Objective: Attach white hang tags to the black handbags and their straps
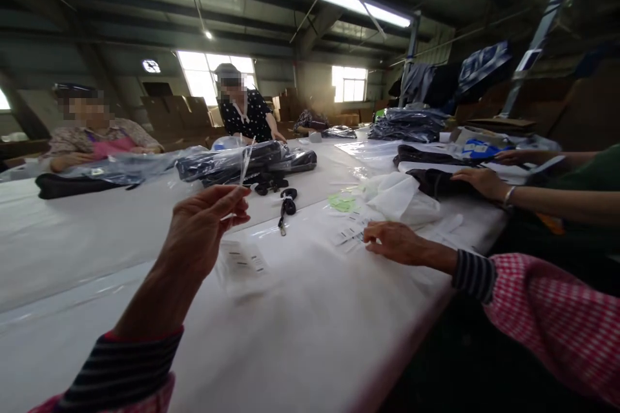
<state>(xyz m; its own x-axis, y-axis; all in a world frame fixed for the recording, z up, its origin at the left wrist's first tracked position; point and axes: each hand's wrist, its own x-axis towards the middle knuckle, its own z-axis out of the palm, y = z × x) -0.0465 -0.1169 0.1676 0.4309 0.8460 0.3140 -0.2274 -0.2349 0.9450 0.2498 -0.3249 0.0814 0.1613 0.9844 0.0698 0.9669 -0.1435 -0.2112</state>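
My left hand (206,226) is raised over the table, thumb and fingers pinched on thin clear plastic strips (246,160) that stick upward. Below it lies a stack of small white labels (242,264) with short dark marks. My right hand (392,242) is low over the table, its fingers curled at the edge of more white labels (351,232) with dark print. Whether its fingertips grip one is hidden. Light green slips (341,202) lie just beyond those labels, beside crumpled thin white plastic (400,197).
Black straps with a metal clip (287,206) lie mid-table. Bagged dark goods (232,164) are behind them, with another pile (407,124) at the back right. A co-worker's hand (484,182) rests on dark fabric at the right; other people stand across the white table (300,342).
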